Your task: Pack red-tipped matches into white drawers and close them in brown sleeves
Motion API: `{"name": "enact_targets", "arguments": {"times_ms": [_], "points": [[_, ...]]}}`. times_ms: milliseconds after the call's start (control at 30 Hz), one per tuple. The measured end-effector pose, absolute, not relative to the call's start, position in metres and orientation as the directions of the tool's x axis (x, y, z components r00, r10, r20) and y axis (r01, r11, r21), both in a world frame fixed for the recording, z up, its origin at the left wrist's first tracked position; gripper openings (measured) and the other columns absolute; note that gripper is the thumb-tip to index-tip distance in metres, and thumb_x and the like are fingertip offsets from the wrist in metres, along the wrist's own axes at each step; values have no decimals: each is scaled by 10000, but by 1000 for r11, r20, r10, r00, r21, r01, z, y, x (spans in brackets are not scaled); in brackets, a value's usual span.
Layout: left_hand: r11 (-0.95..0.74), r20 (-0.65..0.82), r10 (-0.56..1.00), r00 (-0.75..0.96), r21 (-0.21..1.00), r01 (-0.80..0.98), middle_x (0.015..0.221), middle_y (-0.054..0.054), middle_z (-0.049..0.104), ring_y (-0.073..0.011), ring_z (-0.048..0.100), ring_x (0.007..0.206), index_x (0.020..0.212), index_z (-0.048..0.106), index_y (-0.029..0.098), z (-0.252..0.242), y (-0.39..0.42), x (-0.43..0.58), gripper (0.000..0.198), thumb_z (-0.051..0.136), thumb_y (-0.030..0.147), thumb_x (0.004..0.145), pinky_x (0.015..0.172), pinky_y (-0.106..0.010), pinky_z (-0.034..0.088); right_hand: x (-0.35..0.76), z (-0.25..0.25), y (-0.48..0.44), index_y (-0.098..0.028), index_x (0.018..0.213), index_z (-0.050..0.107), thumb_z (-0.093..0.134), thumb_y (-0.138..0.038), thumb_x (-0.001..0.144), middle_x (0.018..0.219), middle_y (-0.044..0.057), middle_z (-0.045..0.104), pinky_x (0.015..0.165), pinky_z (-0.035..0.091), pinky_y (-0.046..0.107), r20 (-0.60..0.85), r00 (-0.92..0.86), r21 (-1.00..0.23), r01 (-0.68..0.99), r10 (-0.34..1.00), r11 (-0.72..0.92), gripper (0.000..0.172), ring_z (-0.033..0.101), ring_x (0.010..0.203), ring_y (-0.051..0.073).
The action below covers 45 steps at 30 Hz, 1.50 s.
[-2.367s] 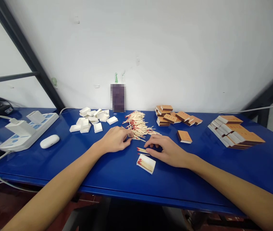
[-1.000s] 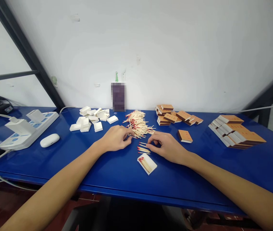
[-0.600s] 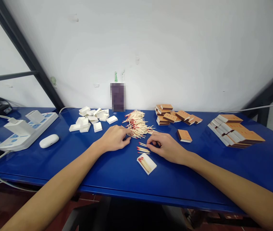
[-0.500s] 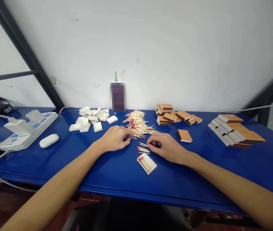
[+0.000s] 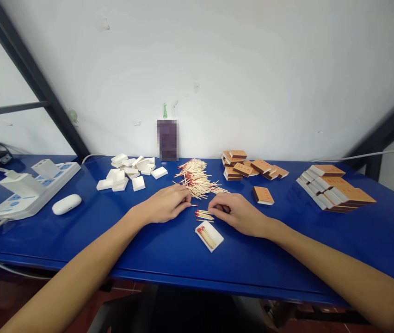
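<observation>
My left hand (image 5: 172,202) is closed in a pinch at the near edge of a heap of loose matches (image 5: 195,178). One match (image 5: 194,205) sticks out from its fingertips, red head to the right. My right hand (image 5: 233,210) is curled, its thumb and fingertips touching the tail ends of a short row of matches (image 5: 204,215) on the table; whether it grips one is hidden. Just in front of that row lies a white matchbox tray (image 5: 218,231) with several matches inside, heads toward the upper left.
White matchbox trays (image 5: 138,183) are scattered at the back left. Orange matchbox sleeves (image 5: 261,165) lie at the back right, a single sleeve (image 5: 263,195) nearer. Stacked matchboxes (image 5: 342,187) stand far right. A power strip (image 5: 58,180) and white earbud case (image 5: 67,204) are on the left.
My left hand has drawn slightly toward me from the heap with a match at its fingertips. The match by my right fingertips has come down to the row.
</observation>
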State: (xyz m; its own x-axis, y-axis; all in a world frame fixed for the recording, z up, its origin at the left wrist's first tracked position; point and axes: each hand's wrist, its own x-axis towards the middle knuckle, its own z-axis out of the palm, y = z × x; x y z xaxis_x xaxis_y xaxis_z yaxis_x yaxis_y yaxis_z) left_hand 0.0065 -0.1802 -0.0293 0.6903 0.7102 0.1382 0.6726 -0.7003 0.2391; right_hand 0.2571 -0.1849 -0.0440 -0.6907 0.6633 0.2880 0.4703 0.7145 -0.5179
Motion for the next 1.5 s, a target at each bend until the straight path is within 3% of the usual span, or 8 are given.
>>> {"name": "enact_targets", "arguments": {"times_ms": [133, 300, 500, 633, 733, 933, 1167, 1500], "points": [[-699, 207, 714, 669, 281, 658, 891, -41, 605, -173, 542, 831, 909, 546, 168, -29, -181, 9, 172, 422, 255, 991, 769, -299, 404, 258, -46, -185, -198, 829, 651, 524, -280, 929, 678, -10, 586, 595, 376, 264, 325, -604, -548, 507, 728, 665, 181, 492, 600, 125], [-676, 334, 731, 595, 473, 565, 803, 3, 601, -120, 521, 695, 898, 541, 170, -32, -185, 22, 158, 442, 254, 987, 681, -249, 394, 252, -48, -184, -200, 971, 709, 576, -358, 902, 625, -26, 530, 545, 360, 266, 369, -500, -631, 484, 784, 606, 218, 450, 554, 125], [-667, 379, 730, 569, 576, 473, 779, 8, 611, -105, 501, 638, 916, 595, 171, -36, -189, 37, 181, 501, 317, 969, 607, -229, 391, 246, -50, -185, -204, 860, 722, 618, -415, 880, 709, 11, 635, 537, 395, 269, 447, -375, -756, 326, 812, 567, 236, 479, 590, 135], [-725, 454, 688, 566, 400, 560, 828, -18, 660, -128, 554, 718, 967, 671, 184, -33, -182, 26, 204, 495, 285, 968, 689, -259, 402, 248, -47, -186, -198, 865, 669, 612, -324, 876, 810, 24, 688, 649, 478, 286, 489, -334, -755, 300, 806, 582, 139, 603, 688, 152], [-613, 483, 753, 448, 263, 745, 626, 11, 579, -128, 516, 624, 830, 696, 171, -29, -170, 5, 238, 519, 289, 937, 691, -284, 372, 250, -46, -185, -197, 835, 642, 605, -235, 858, 757, 5, 678, 651, 483, 286, 502, -383, -670, 394, 775, 629, 58, 611, 651, 143], [-569, 331, 814, 478, 282, 773, 532, 57, 464, -107, 442, 505, 1047, 673, 171, -26, -158, -26, 232, 507, 227, 894, 574, -248, 326, 250, -53, -181, -202, 929, 703, 565, -202, 906, 841, 36, 699, 717, 468, 309, 454, -606, -460, 468, 653, 755, 140, 613, 786, 173], [-683, 256, 726, 638, 163, 712, 890, -43, 602, -156, 564, 788, 1030, 680, 195, -35, -164, -10, 231, 471, 254, 951, 719, -276, 421, 251, -52, -184, -206, 856, 683, 557, -211, 906, 814, 25, 684, 724, 436, 316, 403, -578, -461, 542, 710, 703, 136, 591, 796, 179], [-643, 237, 758, 608, 120, 756, 920, -41, 595, -176, 573, 847, 1026, 675, 207, -35, -159, -16, 192, 508, 266, 953, 752, -300, 426, 251, -53, -184, -199, 737, 604, 564, -158, 843, 786, 17, 613, 691, 409, 306, 349, -562, -457, 596, 750, 660, 120, 548, 749, 165]]}}
